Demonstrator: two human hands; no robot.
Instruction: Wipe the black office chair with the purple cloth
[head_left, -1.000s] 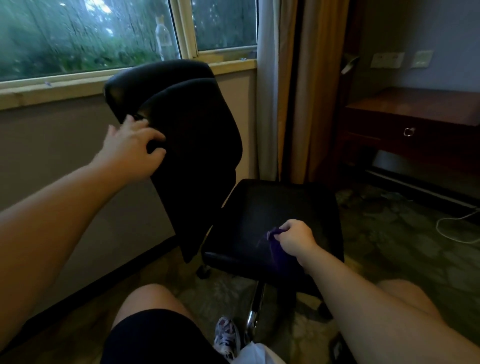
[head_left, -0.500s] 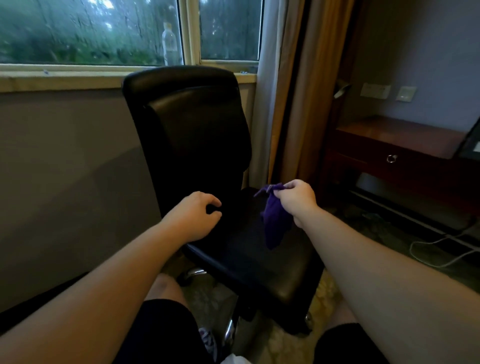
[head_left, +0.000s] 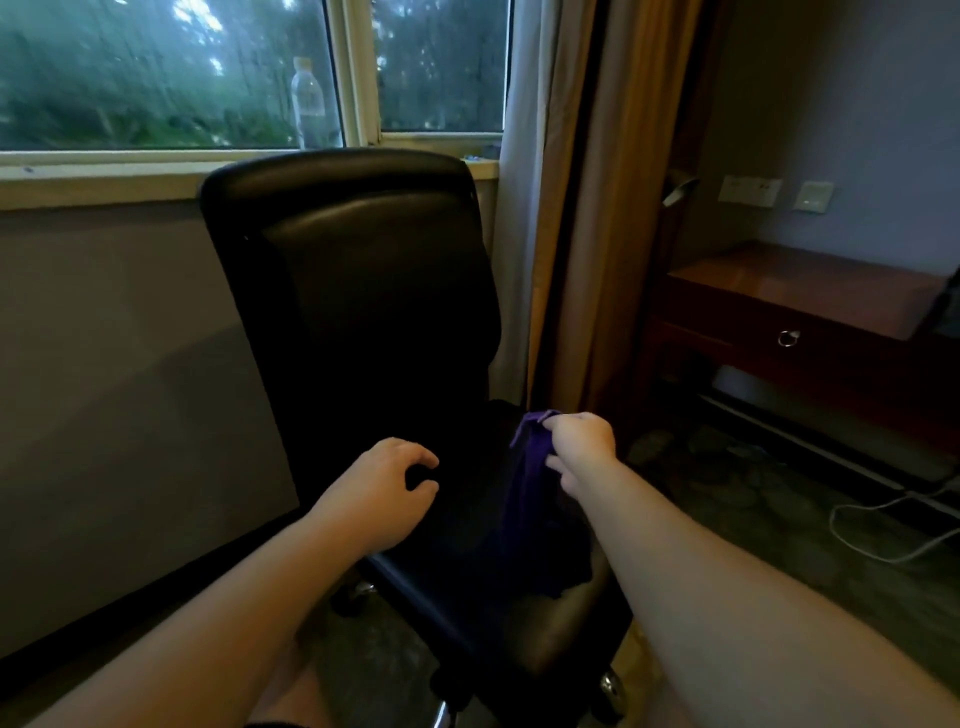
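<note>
The black office chair (head_left: 358, 291) stands in front of me with its backrest facing me and its seat low at the centre. My right hand (head_left: 579, 447) pinches the top of the purple cloth (head_left: 524, 499), which hangs down over the seat. My left hand (head_left: 379, 488) hovers over the left part of the seat with loosely curled fingers and holds nothing.
A clear plastic bottle (head_left: 309, 106) stands on the window sill behind the chair. Curtains (head_left: 566, 218) hang just right of the backrest. A wooden desk with a drawer (head_left: 789, 312) is at the right, and a white cable (head_left: 878, 530) lies on the carpet.
The chair has turned so that its backrest faces me. My left hand left the backrest's edge and dropped to the seat. My right hand lifted the cloth off the seat.
</note>
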